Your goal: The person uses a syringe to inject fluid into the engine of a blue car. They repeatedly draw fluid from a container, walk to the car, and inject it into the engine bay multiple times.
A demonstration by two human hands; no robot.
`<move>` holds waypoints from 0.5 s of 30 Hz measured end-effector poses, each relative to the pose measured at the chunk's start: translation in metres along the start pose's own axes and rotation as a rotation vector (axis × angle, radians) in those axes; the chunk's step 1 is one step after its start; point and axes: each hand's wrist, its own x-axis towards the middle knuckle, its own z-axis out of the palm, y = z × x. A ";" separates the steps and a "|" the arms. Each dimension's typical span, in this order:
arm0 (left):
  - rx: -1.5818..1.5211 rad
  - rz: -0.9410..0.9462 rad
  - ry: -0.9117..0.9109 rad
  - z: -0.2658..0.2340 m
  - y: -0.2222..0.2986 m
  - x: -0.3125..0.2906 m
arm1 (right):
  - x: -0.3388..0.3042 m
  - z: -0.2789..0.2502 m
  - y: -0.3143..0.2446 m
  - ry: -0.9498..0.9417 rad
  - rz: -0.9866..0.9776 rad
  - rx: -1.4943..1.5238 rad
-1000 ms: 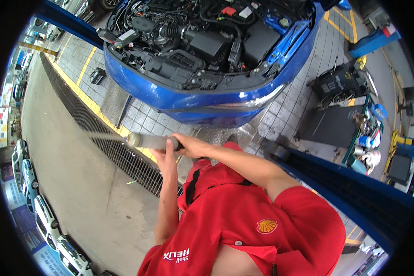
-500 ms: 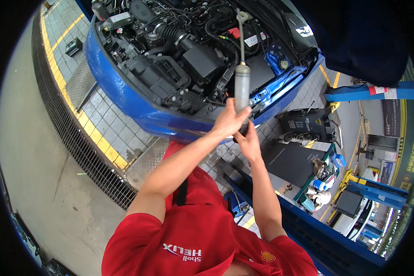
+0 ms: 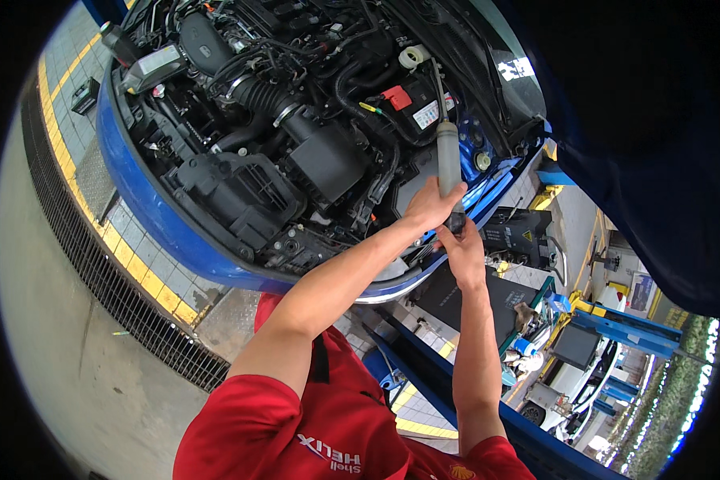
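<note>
Head view: left hand (image 3: 429, 206) and right hand (image 3: 461, 248), fingers wrapped around a grey syringe pump (image 3: 448, 160) at frame centre; its hose could slip from the reservoir (image 3: 412, 56), dripping fluid onto the battery (image 3: 414, 108).

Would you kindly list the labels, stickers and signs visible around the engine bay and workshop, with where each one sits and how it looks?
Battery label: white rectangular sticker on the black battery, just left of the grey suction gun held by the left hand and right hand.
Red terminal cover: small red cap beside that label.
Hood sticker: pale patch on the raised bonnet's underside.
Wall sign: small pale panel in the workshop, lower right, too small to detail.
</note>
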 end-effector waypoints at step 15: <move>-0.216 -0.084 -0.056 -0.004 0.045 0.106 | 0.102 -0.027 -0.068 0.068 0.108 -0.306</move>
